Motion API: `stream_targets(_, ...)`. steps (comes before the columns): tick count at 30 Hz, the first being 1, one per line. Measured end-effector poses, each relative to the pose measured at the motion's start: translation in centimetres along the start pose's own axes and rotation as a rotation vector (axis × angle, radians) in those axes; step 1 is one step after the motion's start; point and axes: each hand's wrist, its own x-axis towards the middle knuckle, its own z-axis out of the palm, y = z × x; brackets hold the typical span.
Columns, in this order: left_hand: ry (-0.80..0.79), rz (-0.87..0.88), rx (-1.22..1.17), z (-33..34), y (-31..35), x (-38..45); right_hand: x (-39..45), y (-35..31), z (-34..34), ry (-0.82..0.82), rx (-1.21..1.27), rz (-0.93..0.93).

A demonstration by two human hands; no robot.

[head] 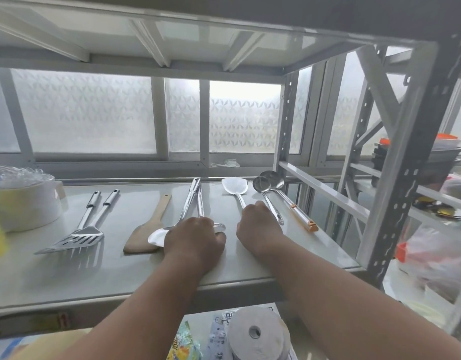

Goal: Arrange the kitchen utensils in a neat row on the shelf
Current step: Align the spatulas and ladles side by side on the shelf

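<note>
On the grey shelf point(68, 276) lie several utensils in a rough row: two slotted steel turners point(78, 236), a wooden spatula point(148, 224), two steel spoons point(191, 201) with bowls near me, a steel turner point(234, 188) and two ladles point(267, 183), one with an orange-tipped handle point(306, 221). My left hand point(194, 239) lies over the spoon bowls with its fingers curled on them. My right hand point(259, 224) has its fingers curled around the lower end of the steel turner's handle, which is hidden under it.
A white roll and stacked clear plastic cups point(24, 201) stand at the shelf's left end. Metal uprights and braces point(405, 178) close the right side. Frosted windows are behind. Below the shelf sit a paper roll point(255, 333) and packets.
</note>
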Motion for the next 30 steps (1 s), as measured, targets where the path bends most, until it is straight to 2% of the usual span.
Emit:
stream_targets(9, 0.038, 0.005, 0.009, 0.4, -0.1, 0.3, 2.7, 0.5, 1.2, 0.081, 0.077, 0.064)
stream_targets(30, 0.037, -0.045, -0.024, -0.2, 0.2, -0.1, 2.2, 0.7, 1.4, 0.119, 0.031, 0.101)
